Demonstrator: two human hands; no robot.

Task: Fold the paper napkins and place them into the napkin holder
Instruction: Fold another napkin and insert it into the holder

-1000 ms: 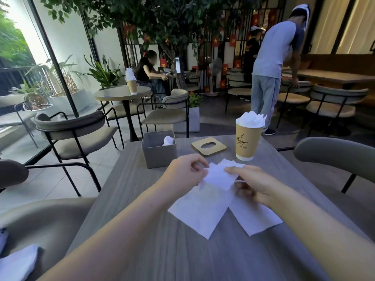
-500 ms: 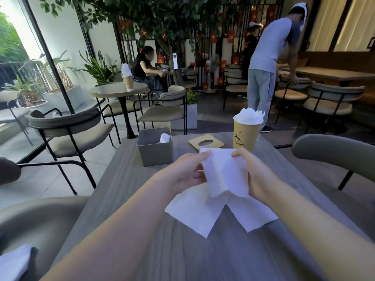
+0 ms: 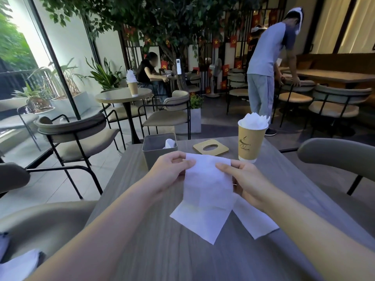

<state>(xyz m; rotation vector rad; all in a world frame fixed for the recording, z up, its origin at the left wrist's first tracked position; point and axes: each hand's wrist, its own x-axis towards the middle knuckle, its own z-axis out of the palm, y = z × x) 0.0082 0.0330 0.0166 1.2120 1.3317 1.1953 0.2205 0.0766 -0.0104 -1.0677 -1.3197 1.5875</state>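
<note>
**Two hands hold up one napkin**

The left hand (image 3: 172, 171) pinches the left edge of a white napkin (image 3: 207, 179) between thumb and fingers. The right hand (image 3: 249, 179) pinches its right edge the same way. The napkin hangs between them, lifted off the wood table (image 3: 162, 250).

Under it, toward 6 o'clock, two more napkins lie flat: a big napkin (image 3: 200, 222) and, at 5 o'clock, a second flat napkin (image 3: 255, 224).

At 11 o'clock from the hands stands a gray box (image 3: 156, 153) with a bit of white paper inside. At 12 o'clock lies a tan square lid (image 3: 211, 147) with a hole. At 1 o'clock stands a paper cup (image 3: 250, 144) full of folded napkins.
</note>
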